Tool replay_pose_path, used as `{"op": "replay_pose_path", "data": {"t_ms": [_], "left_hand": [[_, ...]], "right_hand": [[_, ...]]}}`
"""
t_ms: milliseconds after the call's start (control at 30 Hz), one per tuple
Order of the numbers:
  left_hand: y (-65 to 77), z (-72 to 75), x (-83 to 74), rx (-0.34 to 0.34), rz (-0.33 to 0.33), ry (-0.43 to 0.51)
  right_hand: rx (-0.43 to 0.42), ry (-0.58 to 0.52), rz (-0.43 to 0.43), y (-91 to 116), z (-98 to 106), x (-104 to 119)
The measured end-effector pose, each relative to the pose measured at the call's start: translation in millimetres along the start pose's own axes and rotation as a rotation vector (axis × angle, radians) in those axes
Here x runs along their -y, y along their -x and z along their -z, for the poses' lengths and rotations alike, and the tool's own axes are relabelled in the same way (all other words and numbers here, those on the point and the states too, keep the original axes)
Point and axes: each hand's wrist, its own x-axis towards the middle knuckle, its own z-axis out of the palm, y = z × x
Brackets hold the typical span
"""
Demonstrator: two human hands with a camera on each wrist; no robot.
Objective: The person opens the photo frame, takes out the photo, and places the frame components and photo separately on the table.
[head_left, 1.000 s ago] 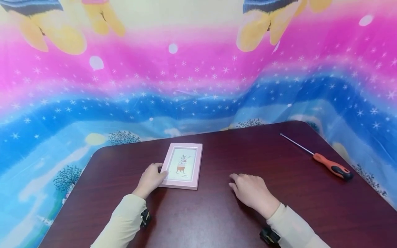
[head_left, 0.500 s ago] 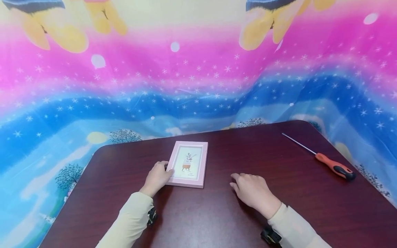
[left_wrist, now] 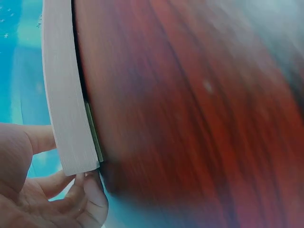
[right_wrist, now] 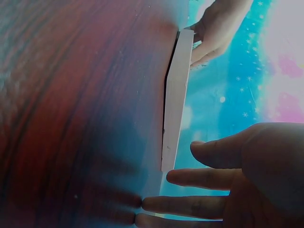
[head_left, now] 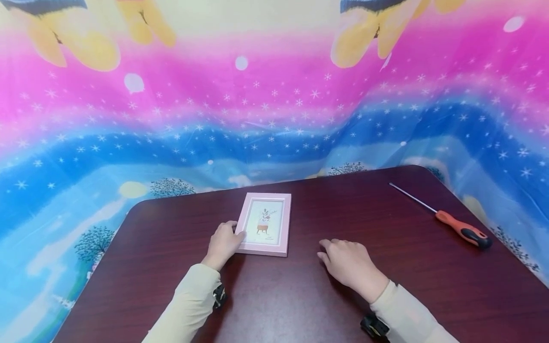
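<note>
A pink picture frame (head_left: pixel 285 224) with a drawing of a potted plant lies face up near the table's middle. My left hand (head_left: pixel 221 244) grips its left edge, thumb over the front and the other fingers at the side. In the left wrist view, the frame's pale side edge (left_wrist: pixel 66 95) shows between that thumb and the curled fingertips (left_wrist: pixel 95 194). My right hand (head_left: pixel 349 264) rests on the table to the right of the frame, holding nothing. Its fingers (right_wrist: pixel 190 206) are extended in the right wrist view, with the tips near the tabletop.
An orange and black screwdriver (head_left: pixel 456 227) lies near the table's right edge, its shaft slanting to the back left. The dark red-brown wooden table (head_left: pixel 334 205) has rounded far corners. Behind it hangs a pink and blue patterned cloth (head_left: pixel 266 114). Both wrists carry small black cameras.
My left hand has slid the picture frame to the right and slightly away from me. The right hand and the screwdriver have stayed in place.
</note>
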Motion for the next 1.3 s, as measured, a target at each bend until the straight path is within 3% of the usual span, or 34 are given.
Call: {"op": "replay_pose_path", "data": {"t_ms": [467,767,1067,1300], "left_hand": [[-0.1,-9.4,-18.5,-0.021,-0.005,-0.046],[0.8,-7.8,-19.3,-0.015,-0.015,-0.046],[-2.4,-4.6,-14.3,-0.017,0.031,0.084],[-6.1,-3.4,-14.8,-0.044,0.041,0.098]], "right_hand": [[-0.006,0.006,-0.006,0,2,0],[0.0,-0.003,-0.004,1,2,2],[0.021,-0.008,-0.012,1,1,4],[0.02,0.011,-0.009,2,0,4]]}}
